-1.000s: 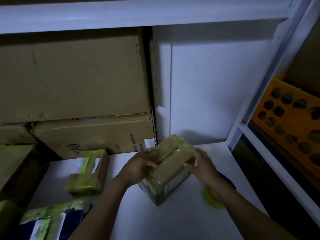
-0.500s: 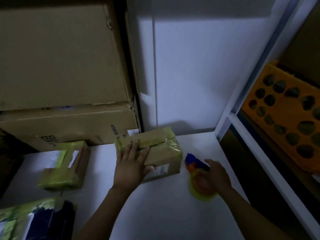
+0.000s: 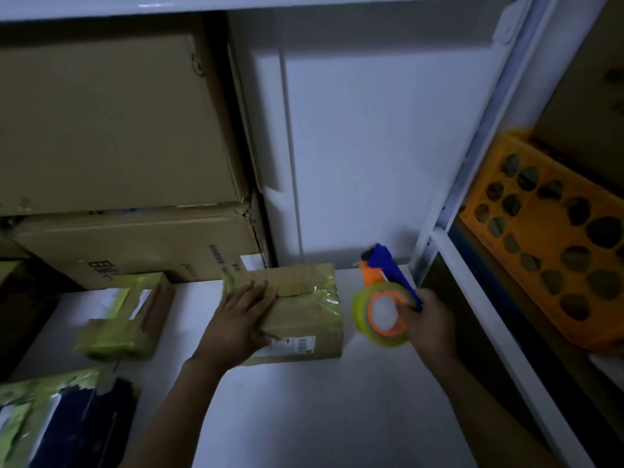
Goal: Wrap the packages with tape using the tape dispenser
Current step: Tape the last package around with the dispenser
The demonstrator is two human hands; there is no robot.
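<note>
Package [image 3: 304, 319] beneath flat left fingers [image 3: 251, 293], tape dispenser [image 3: 371, 282] in curled right fingers [image 3: 407, 310], stacked cartons [image 3: 135, 244] behind, taped parcel [image 3: 125, 319] alongside.

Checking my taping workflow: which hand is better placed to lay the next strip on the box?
Right. The right hand grips the tape dispenser beside the box; the left hand lies flat on it, steadying it.

A large cardboard box [image 3: 111, 119] sits stacked on a flatter cardboard box [image 3: 141, 244] with printed lettering, both at the back left of the white desk [image 3: 304, 400]. A white wall panel [image 3: 371, 146] stands behind. Right of the white shelf post [image 3: 479, 146], an orange crate [image 3: 553, 251] with rounded holes lies tilted.
</note>
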